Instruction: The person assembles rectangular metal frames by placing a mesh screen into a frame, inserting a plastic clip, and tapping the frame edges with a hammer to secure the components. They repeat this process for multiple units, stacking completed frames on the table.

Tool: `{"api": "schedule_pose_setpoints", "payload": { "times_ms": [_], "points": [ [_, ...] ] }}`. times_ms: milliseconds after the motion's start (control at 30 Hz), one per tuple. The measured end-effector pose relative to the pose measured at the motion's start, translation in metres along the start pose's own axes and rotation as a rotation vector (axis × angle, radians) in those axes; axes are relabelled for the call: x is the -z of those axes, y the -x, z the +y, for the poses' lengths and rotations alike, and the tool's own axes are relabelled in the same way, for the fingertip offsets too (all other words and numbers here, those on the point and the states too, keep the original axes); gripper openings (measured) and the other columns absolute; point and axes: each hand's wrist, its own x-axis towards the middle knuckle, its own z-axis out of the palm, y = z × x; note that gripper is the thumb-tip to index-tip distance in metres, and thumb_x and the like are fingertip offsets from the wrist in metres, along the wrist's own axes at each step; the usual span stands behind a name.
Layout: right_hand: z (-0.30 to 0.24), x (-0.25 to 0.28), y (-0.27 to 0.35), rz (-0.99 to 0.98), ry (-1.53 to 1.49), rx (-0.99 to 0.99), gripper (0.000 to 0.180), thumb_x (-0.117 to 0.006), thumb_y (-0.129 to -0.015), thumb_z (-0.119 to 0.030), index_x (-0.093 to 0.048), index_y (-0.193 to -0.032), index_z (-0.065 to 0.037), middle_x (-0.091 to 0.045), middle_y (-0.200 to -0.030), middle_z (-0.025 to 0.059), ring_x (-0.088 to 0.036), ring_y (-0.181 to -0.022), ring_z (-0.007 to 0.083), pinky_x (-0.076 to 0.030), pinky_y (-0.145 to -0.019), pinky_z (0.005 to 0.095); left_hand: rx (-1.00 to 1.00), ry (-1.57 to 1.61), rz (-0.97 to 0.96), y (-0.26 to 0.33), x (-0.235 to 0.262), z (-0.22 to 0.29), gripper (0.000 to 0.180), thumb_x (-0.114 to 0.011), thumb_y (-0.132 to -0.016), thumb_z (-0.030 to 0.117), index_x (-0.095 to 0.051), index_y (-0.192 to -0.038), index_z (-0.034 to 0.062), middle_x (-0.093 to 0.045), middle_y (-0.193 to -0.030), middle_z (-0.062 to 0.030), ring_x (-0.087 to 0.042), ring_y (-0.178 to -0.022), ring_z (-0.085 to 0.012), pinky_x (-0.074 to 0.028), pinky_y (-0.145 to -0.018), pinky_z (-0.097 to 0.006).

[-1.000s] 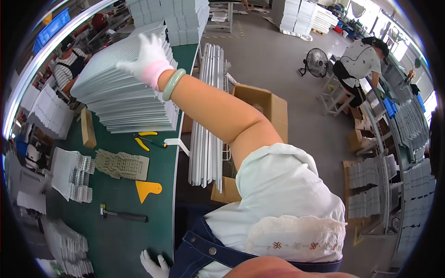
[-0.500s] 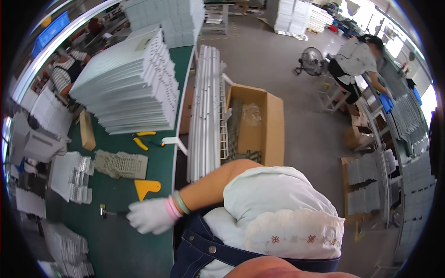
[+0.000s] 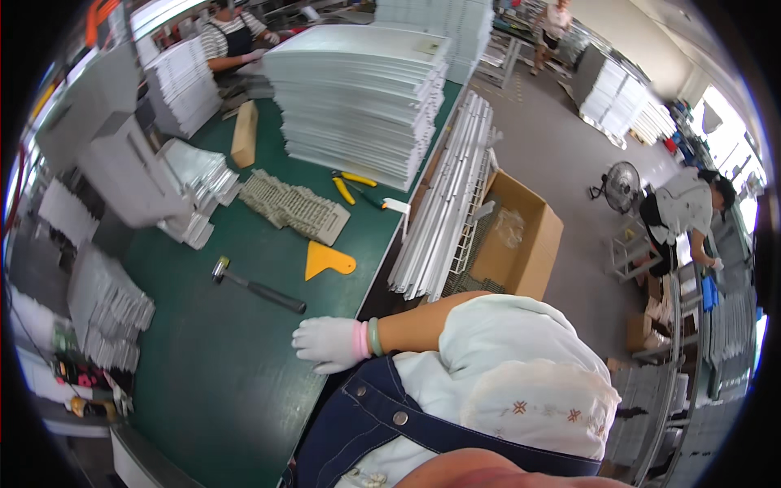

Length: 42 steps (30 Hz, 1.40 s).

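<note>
The person's gloved right hand (image 3: 329,343) lies flat and released on the green table (image 3: 211,390) by its near edge, grasping nothing. A hammer (image 3: 259,286) lies just beyond the fingers, an orange scraper (image 3: 328,260) past it. A tall stack of white panels (image 3: 362,93) fills the far end. The left hand is out of sight.

Hand (image 3: 327,343) down from stack (image 3: 362,93) to table (image 3: 220,382)
</note>
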Motion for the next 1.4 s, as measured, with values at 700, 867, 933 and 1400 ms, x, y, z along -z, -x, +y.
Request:
{"api": "schedule_pose_setpoints", "payload": {
  "times_ms": [700, 867, 933, 1400],
  "points": [
    [-0.007, -0.023, 0.003, -0.08, 0.142, 0.104, 0.041, -0.064, -0.074, -0.013, -0.057, -0.11, 0.004, -0.058, -0.118, 0.027, -0.053, -0.112, 0.0467, -0.041, -0.098, 0.0533, -0.086, -0.333, 0.258, 0.019, 0.044, -0.021, 0.053, -0.061, -0.08, 0.037, -0.064, -0.118, -0.0007, -0.064, -0.122, -0.0224, -0.059, -0.116, -0.0355, -0.045, -0.102, -0.041],
    [-0.01, -0.025, 0.001, -0.092, 0.154, 0.073, 0.042, -0.064, -0.075, -0.013, -0.057, -0.112, 0.004, -0.058, -0.119, 0.0274, -0.053, -0.114, 0.0469, -0.041, -0.1, 0.0537, -0.192, -0.091, 0.561, 0.034, 0.06, -0.017, 0.055, -0.051, -0.087, 0.042, -0.062, -0.123, 0.0026, -0.065, -0.122, -0.0187, -0.062, -0.114, -0.0353, -0.048, -0.098, -0.042],
    [-0.01, -0.026, -0.002, -0.098, 0.161, 0.087, 0.042, -0.064, -0.076, -0.014, -0.057, -0.113, 0.004, -0.058, -0.12, 0.0277, -0.053, -0.115, 0.047, -0.04, -0.101, 0.054, -0.303, 0.091, 0.711, 0.062, 0.069, -0.02, 0.052, -0.055, -0.086, 0.044, -0.063, -0.121, 0.0071, -0.066, -0.119, -0.0178, -0.063, -0.108, -0.0364, -0.049, -0.097, -0.041],
    [-0.026, -0.031, -0.07, -0.161, 0.068, -0.07, 0.066, -0.066, -0.081, -0.036, -0.051, -0.133, 0.001, -0.045, -0.141, 0.0236, -0.038, -0.134, 0.0404, -0.027, -0.113, 0.0521, -0.817, -0.358, -0.121, 0.239, -0.202, 0.195, 0.072, -0.053, -0.081, 0.068, -0.068, -0.111, 0.0041, -0.059, -0.109, -0.0239, -0.054, -0.113, -0.0404, -0.037, -0.103, -0.055]
  ]
}}
